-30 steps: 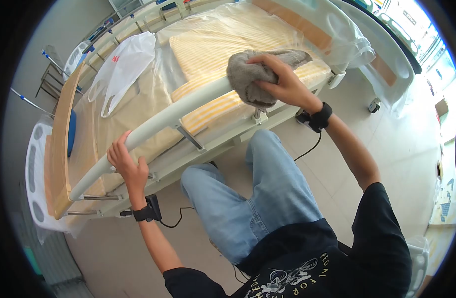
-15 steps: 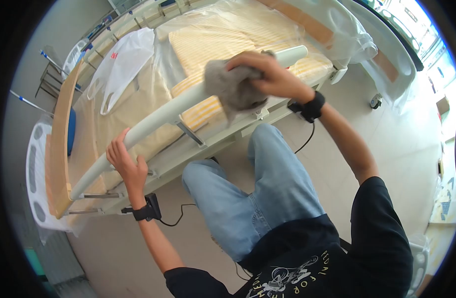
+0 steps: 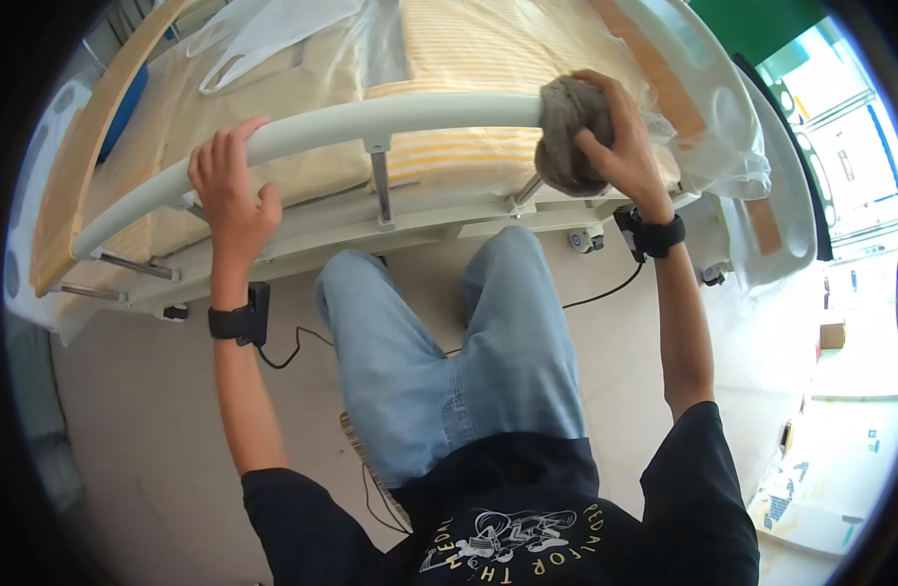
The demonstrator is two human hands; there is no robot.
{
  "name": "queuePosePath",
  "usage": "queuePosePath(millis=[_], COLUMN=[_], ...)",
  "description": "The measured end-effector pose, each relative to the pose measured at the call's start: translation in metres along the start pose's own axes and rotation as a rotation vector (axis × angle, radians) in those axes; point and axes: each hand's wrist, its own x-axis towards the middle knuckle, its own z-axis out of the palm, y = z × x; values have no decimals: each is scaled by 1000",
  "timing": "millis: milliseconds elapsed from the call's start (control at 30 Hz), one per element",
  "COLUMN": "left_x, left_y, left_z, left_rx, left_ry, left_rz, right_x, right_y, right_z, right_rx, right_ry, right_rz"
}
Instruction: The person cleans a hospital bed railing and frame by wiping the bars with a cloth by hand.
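Curved white tubular bed rail [image 3: 420,112] ran crosswise, left hand [image 3: 232,195] gripped it, right hand [image 3: 627,151] clamped bunched grey fabric cloth [image 3: 564,132], its length across the rail.

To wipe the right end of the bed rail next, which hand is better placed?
Probably the right: the right hand holds the grey cloth at that end of the bed rail. The left hand rests farther along the rail, with no cloth visible.

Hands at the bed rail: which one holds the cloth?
The right hand: it holds the grey cloth against the bed rail. The left hand has no cloth, its fingers over the rail.
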Motion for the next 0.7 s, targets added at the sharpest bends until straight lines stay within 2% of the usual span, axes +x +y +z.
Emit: queuePosePath(millis=[67, 267, 333, 467, 533, 600, 700], left_x=[0, 2, 2, 3, 4, 2, 1], left_y=[-1, 1, 1, -2, 2, 3, 2], left_z=[1, -2, -3, -10, -5, -3, 3], left_rx=[9, -8, -2, -58, -46, -19, -17], left_ry=[-2, -20, -65, -112, -83, -61, -42], left_rz=[4, 19, -29, -7, -14, -27, -11], right_x=[7, 9, 9, 2, -2, 7, 21], right_y=[-21, -13, 3, 31, 60, 68, 61], right_z=[13, 11, -2, -29, -39, -45, -37], right_rx=[-79, -38, 179, 223, 272, 217, 117], right_ry=[-47, -65, -196, -176, -66, -60, -254], right_rz=[-61, -71, -78, 53, 199, 171, 112])
